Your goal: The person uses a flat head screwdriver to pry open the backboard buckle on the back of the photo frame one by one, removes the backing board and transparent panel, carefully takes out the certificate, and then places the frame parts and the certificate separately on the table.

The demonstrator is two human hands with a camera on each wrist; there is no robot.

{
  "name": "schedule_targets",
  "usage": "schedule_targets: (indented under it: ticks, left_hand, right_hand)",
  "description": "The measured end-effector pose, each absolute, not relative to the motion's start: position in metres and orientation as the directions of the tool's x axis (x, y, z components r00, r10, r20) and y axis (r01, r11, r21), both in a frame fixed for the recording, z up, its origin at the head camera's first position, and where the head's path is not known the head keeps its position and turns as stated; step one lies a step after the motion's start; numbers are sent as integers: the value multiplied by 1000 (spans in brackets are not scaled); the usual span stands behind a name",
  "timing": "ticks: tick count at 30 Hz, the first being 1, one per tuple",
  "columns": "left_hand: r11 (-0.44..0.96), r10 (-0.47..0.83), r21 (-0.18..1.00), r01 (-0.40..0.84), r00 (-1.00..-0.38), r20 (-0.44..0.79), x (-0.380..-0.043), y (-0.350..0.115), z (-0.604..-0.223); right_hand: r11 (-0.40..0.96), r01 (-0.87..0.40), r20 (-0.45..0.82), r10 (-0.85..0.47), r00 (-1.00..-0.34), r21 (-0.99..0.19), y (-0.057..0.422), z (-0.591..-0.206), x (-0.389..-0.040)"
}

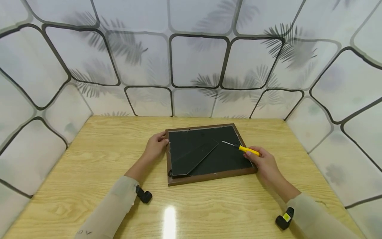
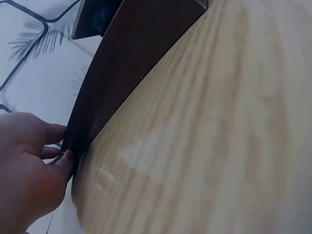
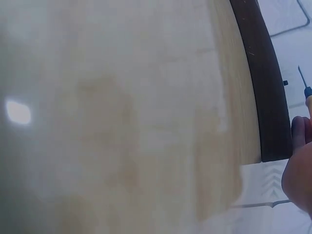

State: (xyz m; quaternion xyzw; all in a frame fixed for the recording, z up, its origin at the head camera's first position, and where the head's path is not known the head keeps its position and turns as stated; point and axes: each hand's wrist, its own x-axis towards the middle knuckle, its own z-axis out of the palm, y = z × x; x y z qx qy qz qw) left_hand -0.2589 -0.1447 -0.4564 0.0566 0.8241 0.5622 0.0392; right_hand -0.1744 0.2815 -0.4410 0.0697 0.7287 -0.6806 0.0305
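Observation:
A picture frame (image 1: 206, 175) with a brown border lies back up on the table. Its black backing (image 1: 229, 159) carries a folded stand leg (image 1: 191, 159) that slants from the lower left. At the frame's left side, my left hand (image 1: 156, 145) pinches the border between thumb and fingers; the left wrist view shows this hand (image 2: 34, 165) at the far end of the frame's side (image 2: 122, 63). My right hand (image 1: 265, 162) holds a screwdriver (image 1: 249, 151) with a yellow handle, its tip above the backing. That hand is beside the frame's right edge; the right wrist view shows only part of it (image 3: 300, 170).
The wooden table (image 1: 98, 159) spreads around the frame. Behind it and along both sides stands a pale patterned curtain (image 1: 197, 63). A black wrist camera (image 1: 144, 196) sits on the left sleeve and another (image 1: 283, 220) on the right.

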Motion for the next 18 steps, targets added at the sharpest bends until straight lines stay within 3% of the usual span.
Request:
schedule_targets:
  ticks: [9,18]
  left_hand:
    - [343,127,938,48,-992,4,-265,-141,-453]
    - [377,125,925,52,-992,5,-263,-140,-451]
  right_hand:
    - [133,184,-178,54,-983,-974,274,-438,-156]
    - [117,192,-188,46,-981,-974,272,-435,-151]
